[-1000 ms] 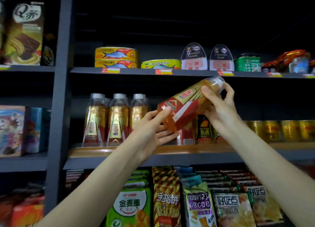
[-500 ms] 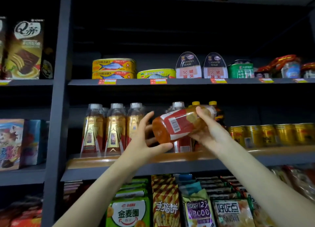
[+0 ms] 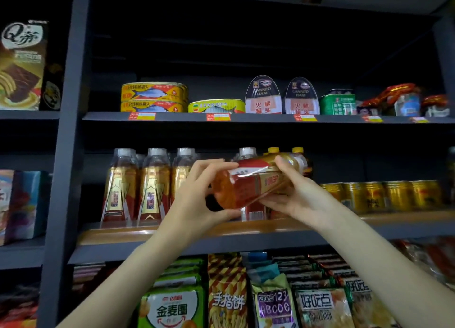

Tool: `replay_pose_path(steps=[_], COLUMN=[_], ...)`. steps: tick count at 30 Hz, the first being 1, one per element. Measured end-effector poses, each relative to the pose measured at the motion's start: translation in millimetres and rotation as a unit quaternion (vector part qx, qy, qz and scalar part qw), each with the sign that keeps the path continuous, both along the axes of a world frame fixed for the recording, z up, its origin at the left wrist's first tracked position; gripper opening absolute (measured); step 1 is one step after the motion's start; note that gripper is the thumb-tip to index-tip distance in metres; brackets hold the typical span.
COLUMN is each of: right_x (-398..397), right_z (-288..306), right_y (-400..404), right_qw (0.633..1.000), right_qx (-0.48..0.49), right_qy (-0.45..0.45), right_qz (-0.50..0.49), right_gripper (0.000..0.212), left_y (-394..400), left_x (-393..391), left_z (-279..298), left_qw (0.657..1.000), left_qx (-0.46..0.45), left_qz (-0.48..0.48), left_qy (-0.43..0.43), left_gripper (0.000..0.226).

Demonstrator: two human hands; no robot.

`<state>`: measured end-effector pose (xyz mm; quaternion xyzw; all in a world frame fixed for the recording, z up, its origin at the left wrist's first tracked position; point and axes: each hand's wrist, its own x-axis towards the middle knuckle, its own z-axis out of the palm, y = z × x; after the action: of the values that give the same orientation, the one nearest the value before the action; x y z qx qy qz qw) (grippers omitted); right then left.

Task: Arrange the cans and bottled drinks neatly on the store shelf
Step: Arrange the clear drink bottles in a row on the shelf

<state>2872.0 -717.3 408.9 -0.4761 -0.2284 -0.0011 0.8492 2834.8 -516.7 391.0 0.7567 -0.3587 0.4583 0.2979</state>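
Note:
An amber drink bottle [image 3: 248, 182] with a red and gold label lies almost on its side in front of the middle shelf [image 3: 246, 229], white cap to the right. My left hand [image 3: 199, 199] grips its base end, fingers curled over the top and thumb under. My right hand [image 3: 295, 194] holds the neck end, fingers wrapped over it. Three like bottles [image 3: 150, 187] stand in a row at the shelf's left. A white-capped bottle [image 3: 247, 153] and two yellow-capped ones [image 3: 285, 150] stand behind the held one, mostly hidden. Gold cans [image 3: 384, 194] line the right.
The upper shelf carries yellow fish tins [image 3: 154, 96], canned ham [image 3: 282, 96] and a green tin [image 3: 338, 102]. Snack bags [image 3: 229, 295] fill the level below. A dark upright post [image 3: 66, 155] bounds the bay on the left, with boxed goods beyond it.
The bottle has tipped from steeply slanted, cap up at the right, to nearly level and come down in front of the standing bottles. Both hands stayed on it.

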Motion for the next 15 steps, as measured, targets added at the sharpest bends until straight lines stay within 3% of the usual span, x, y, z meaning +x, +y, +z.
replay_pose_path(steps=[5,9,12,15], right_x=[4.8,9.2,15.8,12.7], right_z=[-14.0,-14.5,-17.1,-25.0], right_y=[9.8,10.0,1.7,-3.4], right_qw=[0.992,0.992,0.992,0.945], right_qx=[0.068,0.101,0.068,-0.054], right_qy=[0.077,0.044,-0.08,-0.252], right_qz=[0.072,0.054,-0.076,-0.202], right_gripper=[0.045,0.051,0.071,0.087], left_y=[-12.7,-7.0,7.1,10.7], left_x=[-6.7,-3.0,4.9,17.0], left_z=[-0.6,1.9,-6.0,-19.1], left_qw=[0.994,0.999,0.986,0.98], left_qx=[-0.087,-0.034,-0.035,-0.044], left_qz=[-0.067,-0.029,-0.066,-0.055], left_qy=[-0.021,0.022,0.151,0.188], left_gripper=[0.074,0.074,0.059,0.049])
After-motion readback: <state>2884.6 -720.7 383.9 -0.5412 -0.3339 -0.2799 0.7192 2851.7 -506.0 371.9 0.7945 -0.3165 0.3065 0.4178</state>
